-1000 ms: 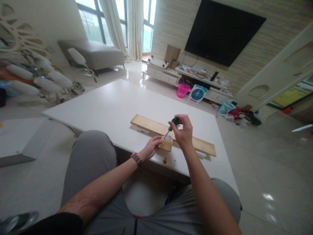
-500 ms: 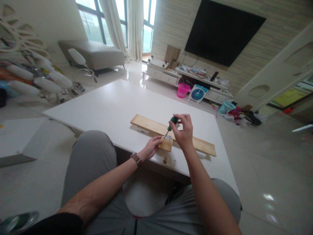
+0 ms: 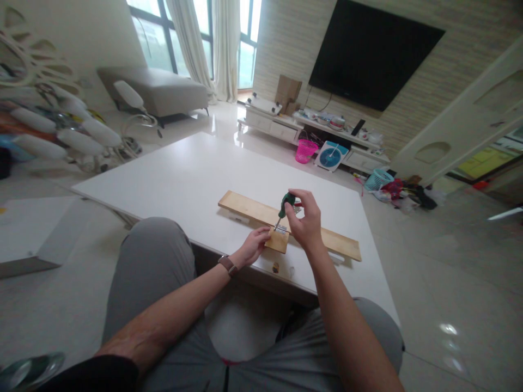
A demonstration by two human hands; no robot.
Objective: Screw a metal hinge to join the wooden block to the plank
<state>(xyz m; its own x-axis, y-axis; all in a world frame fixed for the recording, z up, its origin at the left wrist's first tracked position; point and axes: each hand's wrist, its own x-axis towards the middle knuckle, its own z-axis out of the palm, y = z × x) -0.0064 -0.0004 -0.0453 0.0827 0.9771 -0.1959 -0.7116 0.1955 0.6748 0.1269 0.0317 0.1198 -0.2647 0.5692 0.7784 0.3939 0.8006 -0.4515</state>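
Pink basket (image 3: 305,154) and pale blue basket (image 3: 378,181), two in all, stand on the floor (image 3: 453,261) by the low cabinet (image 3: 267,126); what lies inside them is too small to tell. Bags and cloths crowd around the blue one, and a single fan (image 3: 330,157) stands just beside the pink one. The cabinet shows drawers in its front, and dishes sit on its top.

On the white table (image 3: 183,174) lie one long board (image 3: 247,207) and one small board (image 3: 278,243), the small one set crosswise against the long one's near side. One metal plate (image 3: 281,229) spans the place where they meet. Two white pieces show under the long board, one toward each end.

The right hand (image 3: 306,218) has its thumb and fingers clamped on one green screwdriver (image 3: 286,204); the tool tilts, its tip down at the plate. The left hand (image 3: 253,247) lies with its fingers close together at the small board's left edge, touching it; whether they pinch it cannot be told.

Two little items, a brown one (image 3: 275,267) and a clear one (image 3: 291,270), sit near the table's front edge. Beyond the long board, white tabletop stretches far toward the back and left corners; on the near side only a narrow strip separates the small board from the edge.
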